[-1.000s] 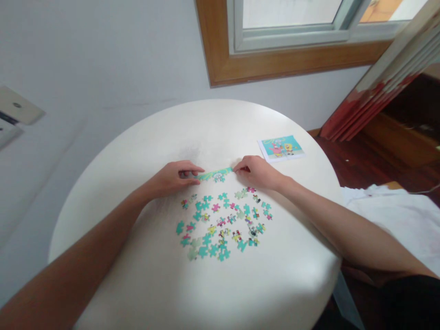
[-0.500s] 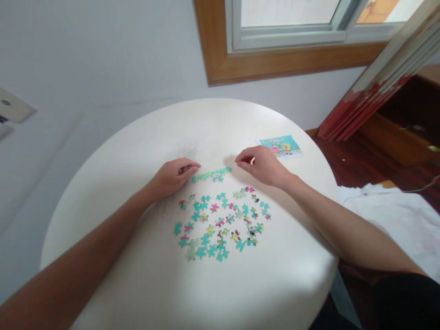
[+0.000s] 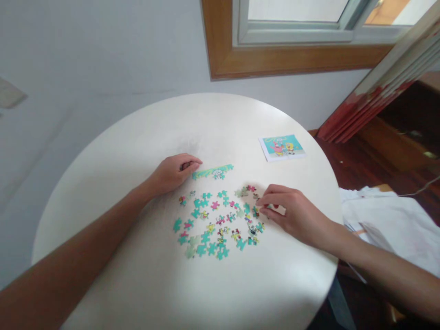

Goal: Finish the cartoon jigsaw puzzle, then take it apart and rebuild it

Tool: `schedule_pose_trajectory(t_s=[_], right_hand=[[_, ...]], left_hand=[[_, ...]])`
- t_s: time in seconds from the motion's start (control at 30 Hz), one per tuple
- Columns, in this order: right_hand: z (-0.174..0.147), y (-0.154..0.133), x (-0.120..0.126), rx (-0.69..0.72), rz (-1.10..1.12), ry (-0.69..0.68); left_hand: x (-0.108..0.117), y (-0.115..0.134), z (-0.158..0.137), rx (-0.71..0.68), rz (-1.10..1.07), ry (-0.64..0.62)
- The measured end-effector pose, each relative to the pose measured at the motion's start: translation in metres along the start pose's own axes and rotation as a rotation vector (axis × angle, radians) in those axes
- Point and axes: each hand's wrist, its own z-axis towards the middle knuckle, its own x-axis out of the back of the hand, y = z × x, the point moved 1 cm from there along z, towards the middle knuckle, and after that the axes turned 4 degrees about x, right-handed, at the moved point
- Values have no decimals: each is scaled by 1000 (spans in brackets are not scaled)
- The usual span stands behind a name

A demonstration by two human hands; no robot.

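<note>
On the table, a joined strip of jigsaw puzzle pieces (image 3: 213,172), turquoise with yellow marks and a pale cartoon face, lies at the top of a loose group. My left hand (image 3: 175,172) rests by the strip's left end, fingers loosely curled, thumb and index tips slightly apart, no piece visible in it. My right hand (image 3: 292,211) is over the right edge of the loose puzzle pieces (image 3: 220,220), thumb and fingertips apart close to the pieces. It covers some of them. The loose pieces are turquoise, pink, yellow and pale green.
A reference picture card (image 3: 282,147) with cartoon figures lies at the table's right rear. The round white table (image 3: 137,275) stands against a wall with a wood-framed window (image 3: 295,59). White papers (image 3: 388,224) and a red-and-cream curtain (image 3: 360,105) are at the right.
My right hand has moved down and to the right, from beside the strip's right end to the loose pieces, uncovering the picture card. My left hand stays by the strip.
</note>
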Motion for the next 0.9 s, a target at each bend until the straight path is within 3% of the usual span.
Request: schedule_pose_trajectory(t_s=[0.23, 0.9], right_hand=[[-31, 2, -18, -2, -68, -79], [-35, 3, -23, -71, -135, -94]], left_hand=[[-1, 1, 0, 1, 8, 8], [-2, 2, -1, -12, 8, 12]])
